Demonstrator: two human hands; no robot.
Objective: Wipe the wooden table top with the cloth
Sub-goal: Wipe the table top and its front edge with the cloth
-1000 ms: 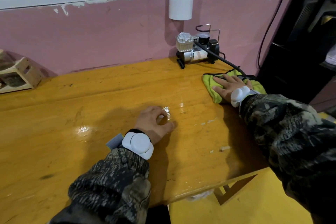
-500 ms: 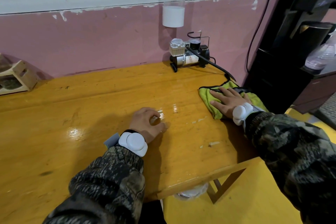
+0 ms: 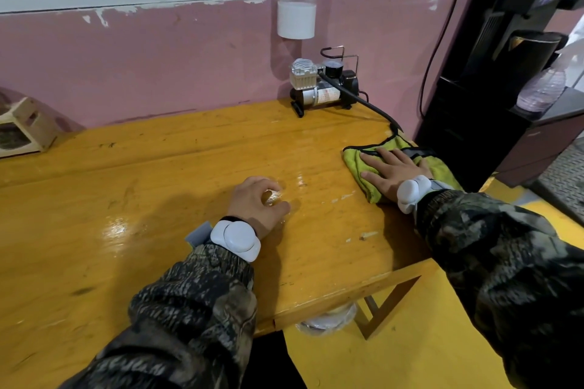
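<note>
The glossy yellow-brown wooden table top (image 3: 164, 199) fills the left and middle of the head view. A yellow-green cloth (image 3: 357, 159) with a dark trim lies at the table's right edge. My right hand (image 3: 395, 172) lies flat on the cloth, fingers spread and pointing left, pressing it to the wood. My left hand (image 3: 256, 204) rests on the table near the middle, fingers curled in loosely with nothing in them. Both wrists wear white bands over camouflage sleeves.
A small air compressor (image 3: 322, 85) stands at the back of the table against the pink wall, its black hose (image 3: 373, 107) running toward the cloth. A wooden rack (image 3: 22, 126) sits far left. A black appliance (image 3: 493, 73) stands right of the table. Yellow floor lies below.
My right hand and the cloth have stayed at the right edge, sliding a little nearer to me. The camera has tilted up and right. My left hand has kept still.
</note>
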